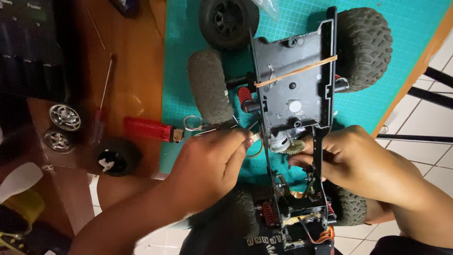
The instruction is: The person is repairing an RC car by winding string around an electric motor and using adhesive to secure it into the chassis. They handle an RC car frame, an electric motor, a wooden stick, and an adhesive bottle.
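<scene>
A black toy-truck chassis (292,94) with knobby tyres lies lengthwise on the green mat, a rubber band across it.

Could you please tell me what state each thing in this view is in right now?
Model car chassis: body shell off, lying on the green mat.
Rubber band: stretched across the chassis.
Loose black wheel: detached, lying on the mat.
Left hand: fingers pinched on a small pale part.
Right hand: gripping the chassis side rail.
Red screwdriver: lying unused on the table.
</scene>
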